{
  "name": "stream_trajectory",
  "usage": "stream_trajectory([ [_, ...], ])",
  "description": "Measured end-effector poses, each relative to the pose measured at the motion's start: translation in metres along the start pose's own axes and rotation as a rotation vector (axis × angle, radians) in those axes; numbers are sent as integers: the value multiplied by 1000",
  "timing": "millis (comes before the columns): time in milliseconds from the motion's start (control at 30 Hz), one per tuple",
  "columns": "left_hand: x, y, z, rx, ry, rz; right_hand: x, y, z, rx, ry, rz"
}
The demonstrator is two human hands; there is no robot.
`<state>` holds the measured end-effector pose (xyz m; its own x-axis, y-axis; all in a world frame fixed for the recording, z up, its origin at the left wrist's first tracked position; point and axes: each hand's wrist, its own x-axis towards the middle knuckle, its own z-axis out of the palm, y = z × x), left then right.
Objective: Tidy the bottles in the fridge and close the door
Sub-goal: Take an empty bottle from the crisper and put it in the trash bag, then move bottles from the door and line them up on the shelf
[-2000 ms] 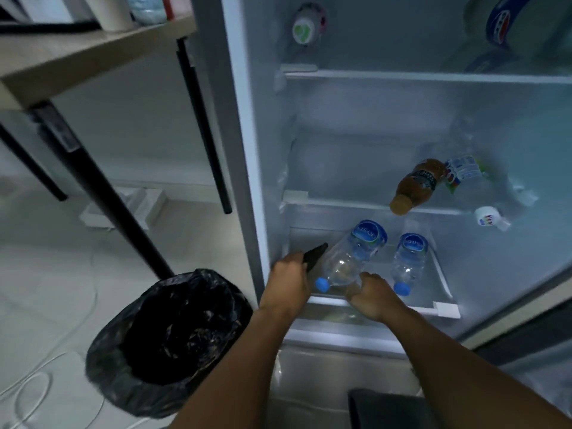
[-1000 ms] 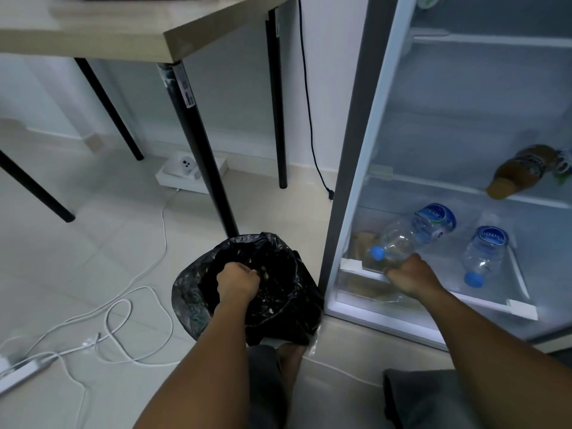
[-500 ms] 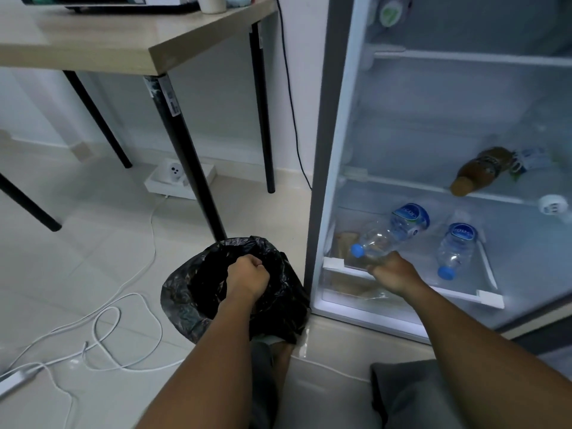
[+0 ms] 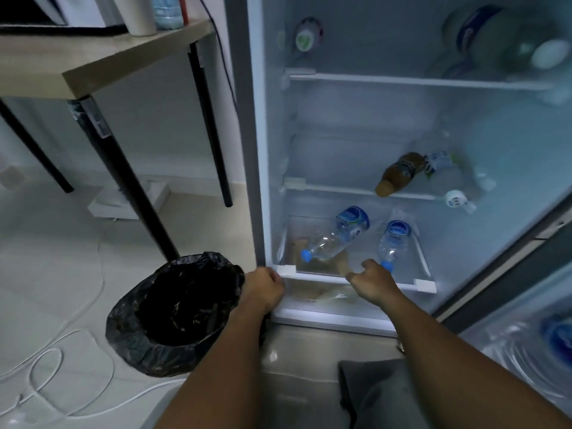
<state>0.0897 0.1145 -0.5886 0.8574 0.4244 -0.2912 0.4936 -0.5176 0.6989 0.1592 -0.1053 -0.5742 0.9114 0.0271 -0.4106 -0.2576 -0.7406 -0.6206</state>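
While door stays open, status below.
Progress: early; bottles lie loose on the shelves, door not closed.
Left hand (image 4: 263,287): closed fist at fridge (image 4: 433,125) lower left edge, beside bin bag (image 4: 173,314); contents, if any, not visible.
Right hand (image 4: 373,281): loosely curled, gripping nothing, just short of small bottle (image 4: 391,243).
Bottom shelf: large water bottle (image 4: 334,236) tilted, small one beside.
Middle shelf: brown bottle (image 4: 399,173) on its side.
Left: straighten all, shut door.

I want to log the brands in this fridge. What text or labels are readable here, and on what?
No text can be read with certainty.
Left water bottle: blue label, lettering blurred.
Right water bottle: blue label, blurred.
Brown bottle: dark label, unreadable.
Table-leg sticker: too small.
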Motion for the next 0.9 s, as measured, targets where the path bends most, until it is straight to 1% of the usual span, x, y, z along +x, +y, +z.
stream_trajectory([
  [100,12,24,29,4,-34,86,8,13,-8,18,33,15],
  [233,32,52,61,-15,78,194,18,27,-18,-11,73,38],
  [300,43,60,74,-51,96,153,23,34,-25,-32,92,45],
  [400,57,65,89,-105,66,41,30,42,-34,-40,105,44],
  [500,56,68,92,-134,114,75,30,41,-40,-59,88,26],
  [567,42,73,88,-126,163,183,25,37,-43,-59,62,11],
  [733,-5,91,54,-209,297,585,1,17,-42,10,89,-68],
  [800,-19,101,32,-239,309,695,-17,10,-38,12,129,-91],
  [900,-34,124,-3,-245,312,804,-48,10,-31,18,187,-99],
])
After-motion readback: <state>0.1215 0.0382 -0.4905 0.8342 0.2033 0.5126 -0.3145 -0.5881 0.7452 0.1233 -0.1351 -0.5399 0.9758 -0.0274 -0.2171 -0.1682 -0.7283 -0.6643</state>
